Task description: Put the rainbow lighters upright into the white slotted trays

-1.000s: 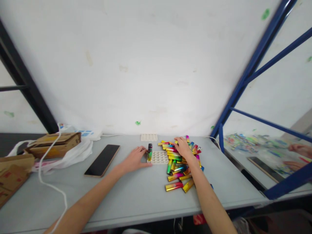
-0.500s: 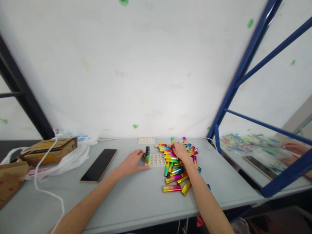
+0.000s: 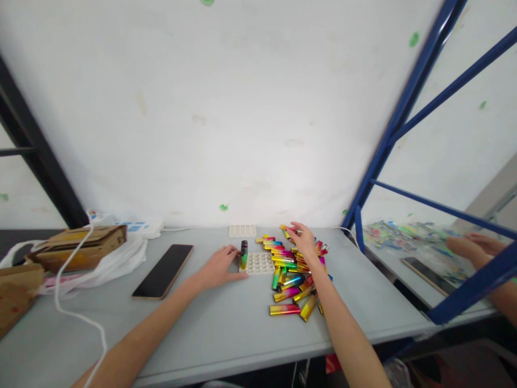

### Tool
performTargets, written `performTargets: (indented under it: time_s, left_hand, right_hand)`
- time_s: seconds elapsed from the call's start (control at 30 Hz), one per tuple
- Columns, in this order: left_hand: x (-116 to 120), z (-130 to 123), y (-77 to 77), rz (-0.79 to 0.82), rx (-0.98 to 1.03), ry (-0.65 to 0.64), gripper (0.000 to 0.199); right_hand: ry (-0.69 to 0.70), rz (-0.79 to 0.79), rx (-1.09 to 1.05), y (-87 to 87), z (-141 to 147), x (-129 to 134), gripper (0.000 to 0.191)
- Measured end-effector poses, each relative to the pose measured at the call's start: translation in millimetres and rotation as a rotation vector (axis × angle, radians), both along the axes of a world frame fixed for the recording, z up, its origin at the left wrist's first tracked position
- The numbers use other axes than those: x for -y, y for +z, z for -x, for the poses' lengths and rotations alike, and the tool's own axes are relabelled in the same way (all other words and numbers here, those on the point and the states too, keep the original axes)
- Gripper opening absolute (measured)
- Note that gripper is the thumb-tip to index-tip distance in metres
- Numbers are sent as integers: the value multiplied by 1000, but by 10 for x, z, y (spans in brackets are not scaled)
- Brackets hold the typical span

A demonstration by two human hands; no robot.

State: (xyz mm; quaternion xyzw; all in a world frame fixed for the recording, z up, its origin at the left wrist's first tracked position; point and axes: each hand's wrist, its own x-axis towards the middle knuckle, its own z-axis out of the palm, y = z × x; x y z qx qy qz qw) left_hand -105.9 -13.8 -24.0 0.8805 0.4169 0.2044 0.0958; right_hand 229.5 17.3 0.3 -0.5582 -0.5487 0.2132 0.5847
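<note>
A pile of shiny multicoloured lighters [image 3: 291, 272] lies on the grey table [image 3: 226, 328]. My right hand [image 3: 304, 240] is lifted over the pile's far side, pinching one lighter [image 3: 286, 229] by its end. My left hand [image 3: 219, 267] rests flat on the table, fingers touching the left edge of a white holed tray [image 3: 260, 263]. One lighter [image 3: 244, 254] stands upright in that tray's left corner.
A second white tray [image 3: 242, 231] lies by the wall. A black phone [image 3: 163, 263] lies left of my hand. Cardboard boxes [image 3: 76, 246], a plastic bag and a white cable [image 3: 64, 307] fill the left. A blue frame [image 3: 388, 145] separates another person's hands [image 3: 470, 246] at right.
My right hand rose from the pile with one lighter pinched in its fingers. My left hand stayed by the tray.
</note>
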Motion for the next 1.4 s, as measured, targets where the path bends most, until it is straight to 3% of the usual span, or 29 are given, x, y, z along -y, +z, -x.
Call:
performTargets:
  time_s: [0.07,0.17,0.3,0.5,0.63,0.93,1.1,1.23,1.4]
  left_hand:
    - [0,-2,-4,6,-4,5,66]
    - [0,-6,-14,-4,11,12,65]
    - [4,-4,-18,-12,8,13,66]
    - [-8,2,-13,1,-13,8,67]
    - [-13,-8,-9,-3,-1,15,66]
    - [-2,4,-8,-4,21,-4,65]
    - [-19,4,21,23,68,-14,66]
    - [-19,1,16,7,82,-15,66]
    - [-12,3,1,-10,77,-17,67]
  right_hand:
    - [119,0,-310,52,71,36,57]
    - [274,15,-544,155,219,132,56]
    - [391,45,-544,241,434,268,51]
    - [491,153,-471,193,702,402,58]
    - [583,144,-429,213,812,478,54]
    - [499,180,-315,254,948,506,54]
    - [352,-7,-37,287,971,459,53]
    - [219,-16,91,222,1053,441,59]
    - [162,-5,103,117,1110,491,48]
